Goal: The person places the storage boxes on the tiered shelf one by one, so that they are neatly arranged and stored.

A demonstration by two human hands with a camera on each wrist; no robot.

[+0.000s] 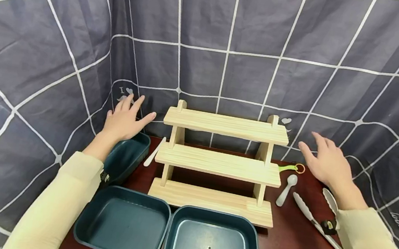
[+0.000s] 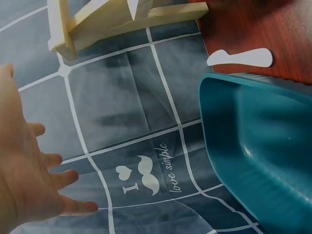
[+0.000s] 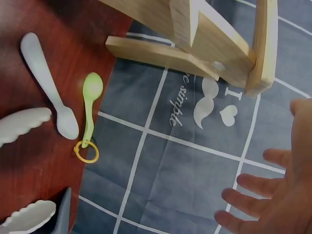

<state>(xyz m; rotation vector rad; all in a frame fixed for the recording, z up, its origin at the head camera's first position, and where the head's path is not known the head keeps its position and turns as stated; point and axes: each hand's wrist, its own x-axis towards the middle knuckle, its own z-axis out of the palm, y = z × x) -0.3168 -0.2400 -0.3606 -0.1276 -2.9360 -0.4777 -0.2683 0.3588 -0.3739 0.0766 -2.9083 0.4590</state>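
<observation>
Hovering with fingers spread and holding nothing, the left hand [image 1: 123, 119] sits above a teal plastic tray [image 1: 127, 156] at the table's left rear. Just right of it stands the three-step rack [image 1: 219, 161] of pale grained wood, its long axis running left to right, its steps facing the person. Two more smooth, rounded teal trays [image 1: 124, 222] [image 1: 211, 245] lie before it. Right of the rack, the right hand [image 1: 328, 164] is equally wide and empty, above a white spoon [image 1: 287, 189], a green spoon [image 3: 90, 105] and white tongs [image 1: 317, 222].
</observation>
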